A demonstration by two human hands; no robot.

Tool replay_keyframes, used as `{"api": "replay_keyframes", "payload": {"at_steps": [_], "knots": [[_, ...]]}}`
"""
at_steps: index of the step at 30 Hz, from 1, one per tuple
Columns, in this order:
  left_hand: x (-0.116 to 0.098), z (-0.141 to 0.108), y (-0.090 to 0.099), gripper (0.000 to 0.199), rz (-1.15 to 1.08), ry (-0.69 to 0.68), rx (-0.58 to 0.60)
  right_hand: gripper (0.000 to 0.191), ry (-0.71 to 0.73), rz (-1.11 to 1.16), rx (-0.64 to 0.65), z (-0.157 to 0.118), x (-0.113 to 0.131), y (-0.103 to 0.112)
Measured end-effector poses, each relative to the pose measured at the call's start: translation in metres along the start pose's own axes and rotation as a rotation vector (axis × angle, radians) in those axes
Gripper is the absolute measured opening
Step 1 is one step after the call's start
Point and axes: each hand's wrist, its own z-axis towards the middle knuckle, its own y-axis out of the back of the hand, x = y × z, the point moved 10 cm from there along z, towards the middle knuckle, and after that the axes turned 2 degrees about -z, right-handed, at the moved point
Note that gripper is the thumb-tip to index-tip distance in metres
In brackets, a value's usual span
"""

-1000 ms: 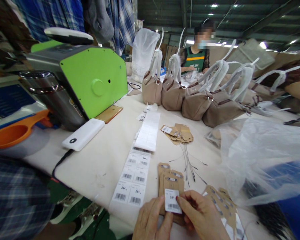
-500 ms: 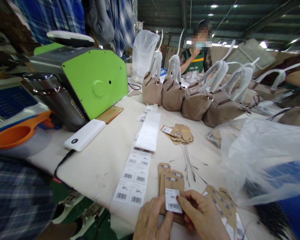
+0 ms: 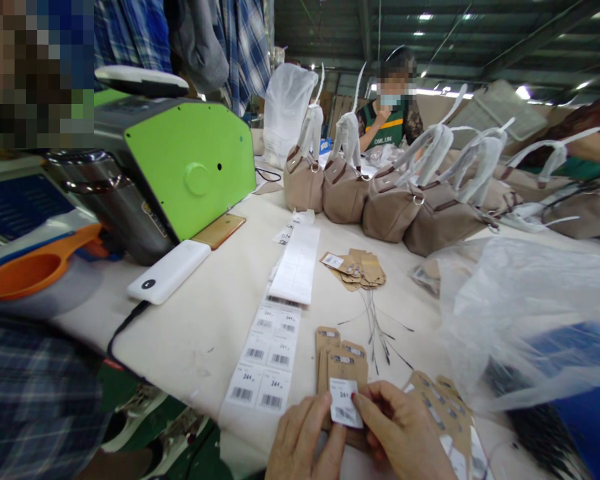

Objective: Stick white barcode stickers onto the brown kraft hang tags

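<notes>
A stack of brown cardboard hang tags point(image 3: 347, 369) lies at the table's near edge, with a white price sticker point(image 3: 345, 393) on the top tag. My right hand point(image 3: 405, 427) pinches the sticker's right edge between thumb and forefinger. On the other side, my left hand point(image 3: 305, 437) rests with fingers stretched out and apart, touching the tags and the sticker's lower left edge. Left of the stack lies a strip of barcode price stickers point(image 3: 265, 353), its far part under folded white paper point(image 3: 296, 263). Right of my right hand are more brown tags point(image 3: 443, 407), partly covered by it.
Another pile of tags point(image 3: 357, 268) with dark strings point(image 3: 377, 327) lies farther back. Taupe handbags point(image 3: 390, 207) stand behind it. Clear plastic point(image 3: 520, 307) covers the right side. A white power bank point(image 3: 170, 272), phone point(image 3: 220, 231) and green machine point(image 3: 195, 167) stand left. A masked person point(image 3: 387, 123) is beyond.
Both hands keep almost the same place on the sticker and tags. At the far right, another person's arm has shifted, and the bag near it sits differently.
</notes>
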Motion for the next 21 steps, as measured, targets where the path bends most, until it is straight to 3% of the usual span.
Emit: {"api": "replay_keyframes", "payload": {"at_steps": [8,17,21], "knots": [[-0.003,-0.0037,-0.0017,0.021,-0.024,-0.091,0.0,0.031,0.017,-0.007,-0.006,0.0002,0.0002,0.0008],[0.0019,-0.002,-0.0024,0.016,-0.055,0.042,0.009,0.032,0.024,-0.042,-0.014,0.0023,-0.001,0.001],[-0.0014,-0.0022,-0.0018,0.019,-0.038,-0.044,0.004,0.032,0.015,-0.056,-0.01,0.0024,-0.0034,0.0003]]}}
